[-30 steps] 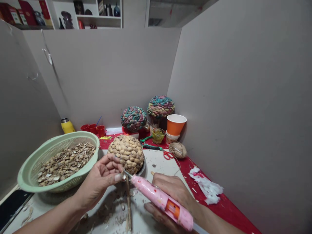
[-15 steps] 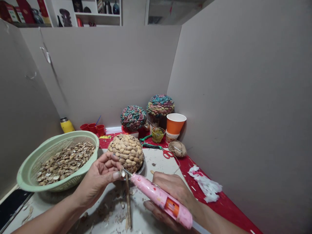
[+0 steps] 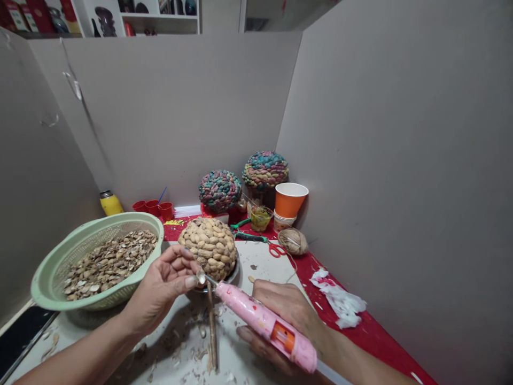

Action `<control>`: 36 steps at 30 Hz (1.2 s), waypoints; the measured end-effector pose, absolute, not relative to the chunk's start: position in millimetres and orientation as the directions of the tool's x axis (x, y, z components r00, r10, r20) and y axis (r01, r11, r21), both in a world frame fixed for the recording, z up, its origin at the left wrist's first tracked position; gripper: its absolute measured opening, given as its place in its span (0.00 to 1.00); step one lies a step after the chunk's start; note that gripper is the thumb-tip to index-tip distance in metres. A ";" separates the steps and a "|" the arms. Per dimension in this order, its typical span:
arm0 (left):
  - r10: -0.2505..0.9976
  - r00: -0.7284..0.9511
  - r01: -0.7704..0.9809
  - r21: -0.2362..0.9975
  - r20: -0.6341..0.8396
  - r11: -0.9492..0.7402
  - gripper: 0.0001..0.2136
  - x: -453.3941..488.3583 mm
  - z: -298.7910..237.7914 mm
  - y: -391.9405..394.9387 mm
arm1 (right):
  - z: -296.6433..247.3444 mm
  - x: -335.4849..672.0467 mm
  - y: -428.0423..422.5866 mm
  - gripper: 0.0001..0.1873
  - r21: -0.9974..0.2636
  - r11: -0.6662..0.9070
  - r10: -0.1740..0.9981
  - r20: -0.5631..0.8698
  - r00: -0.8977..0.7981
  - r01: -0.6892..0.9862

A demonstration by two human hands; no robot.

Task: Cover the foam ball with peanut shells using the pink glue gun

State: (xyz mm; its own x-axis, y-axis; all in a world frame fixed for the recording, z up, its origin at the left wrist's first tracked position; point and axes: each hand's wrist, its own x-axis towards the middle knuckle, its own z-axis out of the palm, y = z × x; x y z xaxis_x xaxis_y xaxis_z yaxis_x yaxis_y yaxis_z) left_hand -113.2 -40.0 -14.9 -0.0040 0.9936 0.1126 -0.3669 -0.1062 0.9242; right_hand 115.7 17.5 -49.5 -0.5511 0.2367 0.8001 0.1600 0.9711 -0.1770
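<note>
Between the thumb and fingers of my left hand (image 3: 168,278) is a small shell piece (image 3: 201,276), its pale inner side showing. My right hand (image 3: 284,315) is wrapped around a pink glue gun (image 3: 260,321) with a glue stick out of its back end. The gun's metal nozzle points left and sits at the shell piece; whether they touch I cannot tell. Just behind is a dome covered in peanut shells (image 3: 210,246), resting in a dark dish (image 3: 236,267). A thin wooden stick (image 3: 212,331) extends from below the dome toward me.
At left stands a green colander (image 3: 44,280) holding many shell pieces. Two colourful domes (image 3: 220,190), an orange paper cup (image 3: 289,202), red-handled scissors (image 3: 277,249), green-handled pliers (image 3: 250,237) and a twine ball (image 3: 292,240) are behind. Crumpled tissue (image 3: 340,299) lies right. Shell scraps litter the board.
The camera view has shifted slightly, with the background a little higher. Both hands keep nearly the same pose, the shell piece and glue gun nozzle still close together.
</note>
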 end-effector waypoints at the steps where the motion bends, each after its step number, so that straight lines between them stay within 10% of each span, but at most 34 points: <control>1: 0.994 -0.005 -0.367 0.924 0.114 -0.107 0.17 -113.3 -15.1 -39.7 | -48.6 115.9 17.4 0.17 -0.177 0.972 0.235 0.797 -0.556 0.156; 36: 0.989 -0.031 -0.320 0.936 0.143 -0.145 0.17 -115.5 -18.8 -39.1 | -40.3 121.2 12.7 0.21 -0.208 0.966 0.257 0.741 -0.621 0.152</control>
State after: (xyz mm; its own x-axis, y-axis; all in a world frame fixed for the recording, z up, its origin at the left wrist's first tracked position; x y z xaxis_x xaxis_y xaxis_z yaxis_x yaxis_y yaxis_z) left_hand -115.5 -39.1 -18.8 -0.0306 0.9893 0.1428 -0.3199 -0.1451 0.9363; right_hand 121.2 12.7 -40.3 -0.6210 0.2569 0.7405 0.1520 0.9663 -0.2078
